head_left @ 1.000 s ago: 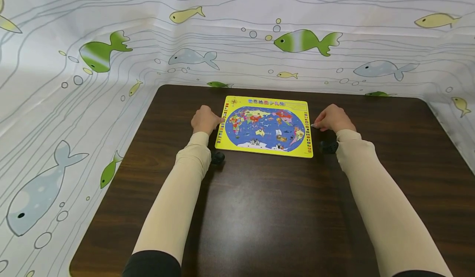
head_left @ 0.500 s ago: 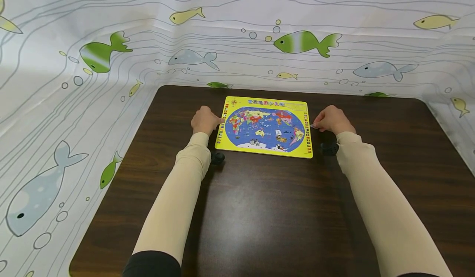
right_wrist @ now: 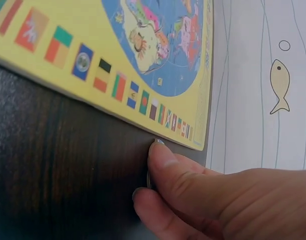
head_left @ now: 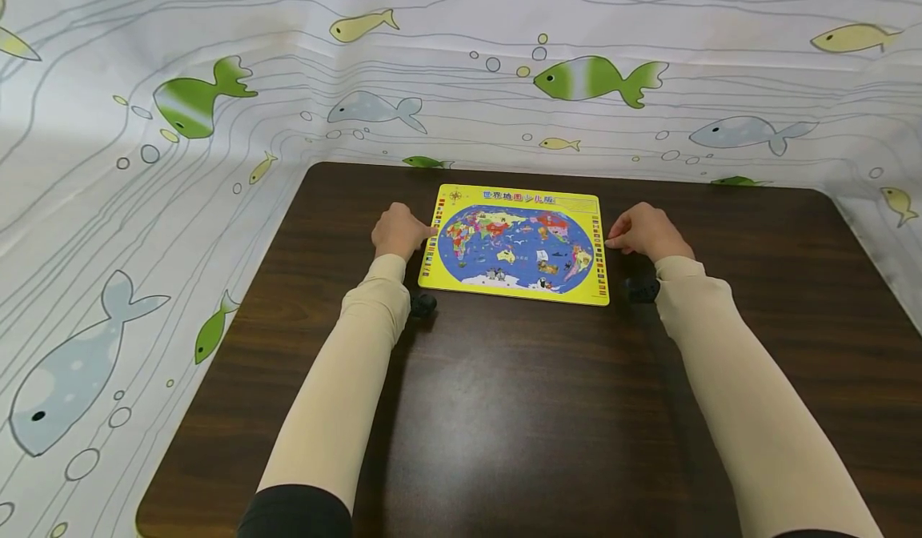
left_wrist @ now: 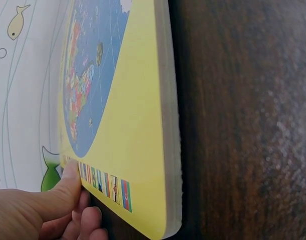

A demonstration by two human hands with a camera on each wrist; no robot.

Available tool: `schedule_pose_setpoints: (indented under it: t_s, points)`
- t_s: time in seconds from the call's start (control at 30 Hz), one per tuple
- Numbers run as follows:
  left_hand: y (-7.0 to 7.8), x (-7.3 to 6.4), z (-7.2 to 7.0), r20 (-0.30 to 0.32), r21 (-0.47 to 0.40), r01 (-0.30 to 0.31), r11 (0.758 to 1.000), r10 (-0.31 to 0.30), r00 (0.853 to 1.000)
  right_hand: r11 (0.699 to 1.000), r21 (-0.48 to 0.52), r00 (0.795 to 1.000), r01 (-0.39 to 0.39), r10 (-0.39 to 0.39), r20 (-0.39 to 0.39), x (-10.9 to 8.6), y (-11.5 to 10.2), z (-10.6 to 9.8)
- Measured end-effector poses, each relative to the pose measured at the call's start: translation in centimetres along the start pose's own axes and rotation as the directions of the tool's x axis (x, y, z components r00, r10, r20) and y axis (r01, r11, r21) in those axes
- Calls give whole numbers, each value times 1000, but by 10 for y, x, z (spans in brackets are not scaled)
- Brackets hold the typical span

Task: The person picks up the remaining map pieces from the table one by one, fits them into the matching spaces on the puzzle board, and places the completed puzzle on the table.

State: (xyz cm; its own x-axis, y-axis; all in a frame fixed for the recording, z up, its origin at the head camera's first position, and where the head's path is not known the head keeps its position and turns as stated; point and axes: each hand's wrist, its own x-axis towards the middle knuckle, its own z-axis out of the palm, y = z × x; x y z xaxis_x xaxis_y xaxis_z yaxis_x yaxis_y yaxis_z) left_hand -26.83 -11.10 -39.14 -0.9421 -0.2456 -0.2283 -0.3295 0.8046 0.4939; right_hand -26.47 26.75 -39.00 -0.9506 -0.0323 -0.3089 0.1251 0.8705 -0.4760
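A yellow-bordered world map puzzle (head_left: 515, 242) lies flat near the far edge of the table, with rows of small flags down its sides. My left hand (head_left: 398, 232) holds the puzzle's left edge; in the left wrist view the thumb (left_wrist: 68, 182) lies on the border and the other fingers curl beside and below it. Just off the right edge, my right hand (head_left: 647, 231) pinches a small thin piece (right_wrist: 149, 181). Only a sliver of that piece shows between thumb and fingers, so its kind is unclear.
The dark wood-grain table (head_left: 497, 426) extends in front of the puzzle and to both sides. A white cloth printed with fish (head_left: 468, 66) rises behind the table and along its left. Black wrist cameras sit by both wrists.
Both hands stay almost where they were. The pale tip of the small piece, visible earlier at my right fingertips in the head view, is now hardly visible there. The head view has shifted slightly.
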Motion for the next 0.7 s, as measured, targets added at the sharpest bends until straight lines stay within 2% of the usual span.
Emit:
schedule_pose_setpoints:
  t_s: [0.23, 0.47, 0.7]
  points:
    - [-1, -2, -1, 10, 2, -6, 1000, 6, 1000, 999, 17, 999, -38, 38, 21, -1, 1, -3]
    - [1, -3, -3, -1, 9, 5, 1000, -5, 1000, 990, 122, 990, -78, 62, 128, -4, 4, -13]
    - [0, -2, -2, 9, 8, 13, 1000, -13, 1000, 962, 217, 965, -167, 114, 235, -5, 5, -25]
